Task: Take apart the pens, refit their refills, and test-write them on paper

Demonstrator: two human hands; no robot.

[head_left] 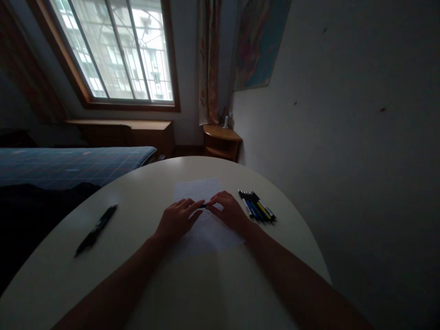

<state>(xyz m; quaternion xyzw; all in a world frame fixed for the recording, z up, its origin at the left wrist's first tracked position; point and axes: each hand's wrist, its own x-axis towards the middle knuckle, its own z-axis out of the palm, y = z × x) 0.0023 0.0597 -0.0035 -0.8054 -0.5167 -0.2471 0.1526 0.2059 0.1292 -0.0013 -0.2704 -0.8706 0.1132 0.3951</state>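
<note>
Both my hands meet over a lined sheet of paper (pixel 195 188) on the round white table (pixel 192 293). Between them is a dark pen (pixel 202 206), only a short middle part of which shows. My left hand (pixel 179 217) pinches its left end with fingers and thumb. At the other end, my right hand (pixel 227 208) grips it the same way. Right of my right hand lies a row of several pens (pixel 257 207), side by side, with black, white, blue and yellow parts. Far to the left on the table rests a black pen or pens (pixel 96 230).
A bed with a blue checked cover (pixel 75 165) stands beyond the table's left edge, with dark cloth (pixel 44 215) at its near side. A small corner shelf (pixel 222 134) is behind the table. The white wall (pixel 360 174) runs close along the right.
</note>
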